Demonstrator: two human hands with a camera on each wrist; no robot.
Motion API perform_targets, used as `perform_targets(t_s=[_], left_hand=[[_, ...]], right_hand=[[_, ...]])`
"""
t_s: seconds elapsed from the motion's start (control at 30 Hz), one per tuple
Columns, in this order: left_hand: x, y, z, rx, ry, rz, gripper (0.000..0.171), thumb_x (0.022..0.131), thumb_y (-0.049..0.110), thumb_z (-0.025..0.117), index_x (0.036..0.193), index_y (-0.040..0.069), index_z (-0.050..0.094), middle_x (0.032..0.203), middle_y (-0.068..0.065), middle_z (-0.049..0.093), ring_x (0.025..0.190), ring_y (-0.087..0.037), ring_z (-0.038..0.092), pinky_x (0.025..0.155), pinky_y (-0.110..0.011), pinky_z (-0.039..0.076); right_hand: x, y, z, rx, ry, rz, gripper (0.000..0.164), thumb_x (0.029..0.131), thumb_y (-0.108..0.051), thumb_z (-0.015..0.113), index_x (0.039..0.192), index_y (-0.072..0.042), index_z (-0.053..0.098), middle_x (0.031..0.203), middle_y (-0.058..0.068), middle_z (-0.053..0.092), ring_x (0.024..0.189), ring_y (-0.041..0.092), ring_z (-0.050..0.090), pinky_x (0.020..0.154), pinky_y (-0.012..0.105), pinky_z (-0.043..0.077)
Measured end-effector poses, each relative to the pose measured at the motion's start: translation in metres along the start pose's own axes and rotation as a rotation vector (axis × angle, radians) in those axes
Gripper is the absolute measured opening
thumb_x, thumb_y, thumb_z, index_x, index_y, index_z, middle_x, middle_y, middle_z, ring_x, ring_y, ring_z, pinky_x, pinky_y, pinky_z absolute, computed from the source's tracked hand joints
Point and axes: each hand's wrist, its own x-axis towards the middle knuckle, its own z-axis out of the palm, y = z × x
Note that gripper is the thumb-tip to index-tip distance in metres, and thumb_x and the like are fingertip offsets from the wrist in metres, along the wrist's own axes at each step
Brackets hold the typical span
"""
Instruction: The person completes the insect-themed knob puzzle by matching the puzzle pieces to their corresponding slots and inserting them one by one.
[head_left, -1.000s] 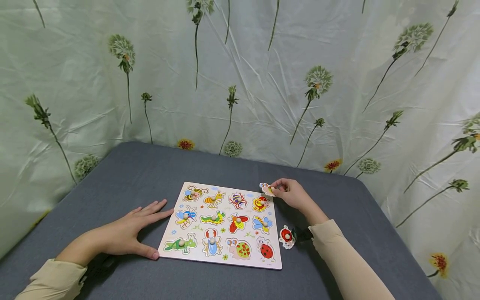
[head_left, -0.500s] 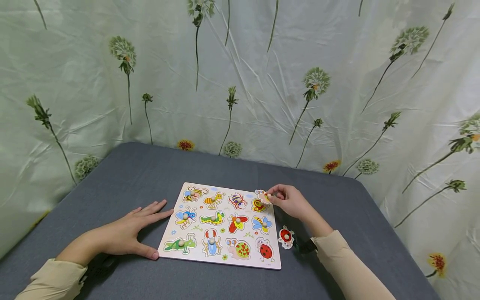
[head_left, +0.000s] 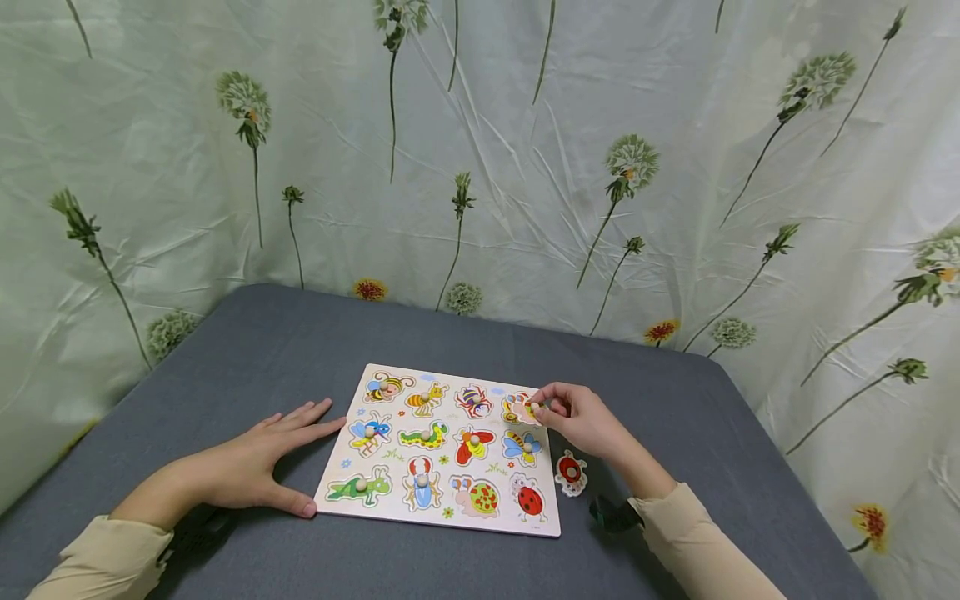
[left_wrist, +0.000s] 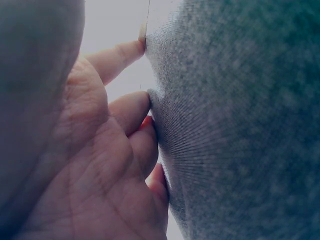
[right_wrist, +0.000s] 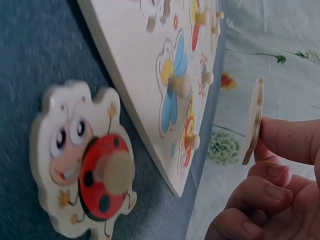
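My right hand (head_left: 573,417) pinches a snail puzzle piece (head_left: 525,408) just over the top right corner of the wooden peg puzzle board (head_left: 390,512). Seen from the right wrist, the snail piece (right_wrist: 254,122) stands edge-on at the fingertips, apart from the board. It partly covers the butterfly piece in the head view. My left hand (head_left: 258,462) lies spread on the table, fingers straight, its fingertips at the board's left edge. A red ladybug piece (head_left: 572,473) with a round peg lies face up beside the board's right edge. The snail recess (head_left: 476,497) and ladybug recess (head_left: 529,500) hold no pegged pieces.
Several pegged insect pieces, such as the green caterpillar (head_left: 426,435) and stag beetle (head_left: 423,485), sit in the board. A dark grey cloth (head_left: 420,567) covers the table. Behind it hangs a pale curtain (head_left: 337,167) with printed dandelions.
My right hand has brought the snail piece from beyond the board's top right corner towards me and slightly left, over the butterfly. The left hand, board and ladybug piece have stayed put.
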Motion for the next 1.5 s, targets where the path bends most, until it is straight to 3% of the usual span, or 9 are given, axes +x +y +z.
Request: perform_targets(t_s=[0.27, 0.73, 1.13, 1.33, 1.5], left_hand=[[0.000, 0.000, 0.000, 0.001, 0.000, -0.007, 0.113, 0.076, 0.066, 0.088, 0.169, 0.027, 0.038, 0.179, -0.025, 0.017, 0.161, -0.060, 0.015, 0.120, -0.084, 0.010], [0.000, -0.001, -0.001, 0.009, 0.013, 0.012, 0.111, 0.076, 0.063, 0.089, 0.168, 0.026, 0.040, 0.178, -0.025, 0.020, 0.161, -0.060, 0.016, 0.120, -0.083, 0.012], [0.000, -0.001, 0.000, 0.012, 0.011, 0.007, 0.111, 0.076, 0.064, 0.089, 0.168, 0.026, 0.039, 0.178, -0.026, 0.019, 0.160, -0.061, 0.017, 0.120, -0.083, 0.012], [0.000, -0.001, 0.000, 0.011, 0.011, 0.007, 0.111, 0.077, 0.063, 0.089, 0.168, 0.026, 0.039, 0.178, -0.026, 0.020, 0.160, -0.061, 0.016, 0.120, -0.083, 0.012], [0.000, -0.001, 0.000, 0.008, 0.011, 0.006, 0.111, 0.076, 0.063, 0.089, 0.168, 0.025, 0.040, 0.178, -0.026, 0.020, 0.160, -0.061, 0.016, 0.120, -0.083, 0.011]], right_hand=[[-0.010, -0.005, 0.005, 0.103, -0.053, 0.015, 0.020, 0.104, -0.014, 0.070, 0.117, 0.000, 0.071, 0.073, -0.003, 0.039, 0.063, 0.009, 0.033, 0.055, 0.022, 0.029], [-0.026, -0.008, 0.017, 0.115, -0.104, -0.037, 0.021, 0.103, -0.014, 0.071, 0.115, 0.003, 0.070, 0.074, -0.003, 0.040, 0.061, 0.006, 0.033, 0.053, 0.020, 0.027], [-0.037, -0.011, 0.030, 0.204, -0.158, -0.028, 0.024, 0.100, -0.011, 0.071, 0.115, 0.007, 0.069, 0.072, -0.004, 0.040, 0.061, 0.005, 0.034, 0.053, 0.018, 0.028], [-0.043, -0.014, 0.039, 0.216, -0.185, -0.030, 0.022, 0.100, -0.010, 0.070, 0.114, 0.007, 0.070, 0.074, -0.004, 0.044, 0.063, 0.003, 0.040, 0.056, 0.015, 0.034], [-0.046, -0.018, 0.046, 0.241, -0.213, -0.001, 0.022, 0.100, -0.012, 0.072, 0.114, 0.005, 0.071, 0.075, -0.004, 0.045, 0.062, 0.005, 0.038, 0.053, 0.017, 0.031]])
